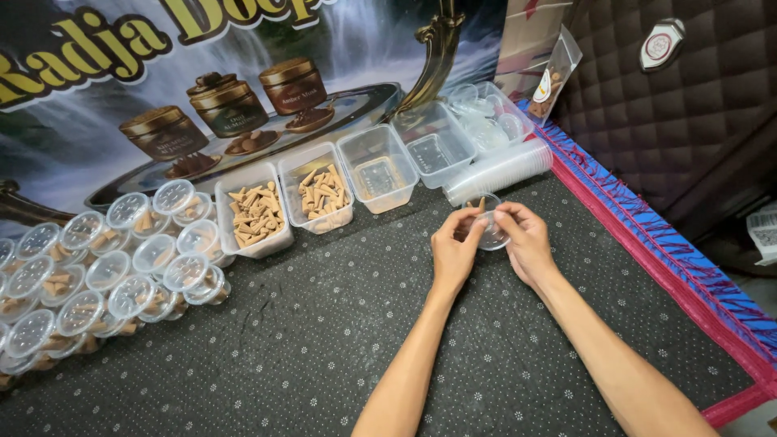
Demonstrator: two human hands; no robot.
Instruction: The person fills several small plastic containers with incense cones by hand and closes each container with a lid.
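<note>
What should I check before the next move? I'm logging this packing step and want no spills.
1. Small clear cup held by both the left hand and the right hand: ok.
2. Cup seated flat on the dotted mat: cannot tell.
3. Cone pieces in the cup: at least one shows, count cannot tell.
4. Cone tubs within reach and stocked: ok.
5. Sleeve of spare cups lying close by: ok.
6. Finished lidded cups apart from the hands: ok.

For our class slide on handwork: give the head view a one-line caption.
Two hands, left hand and right hand, hold a small clear cup beside tubs of cones.
</note>
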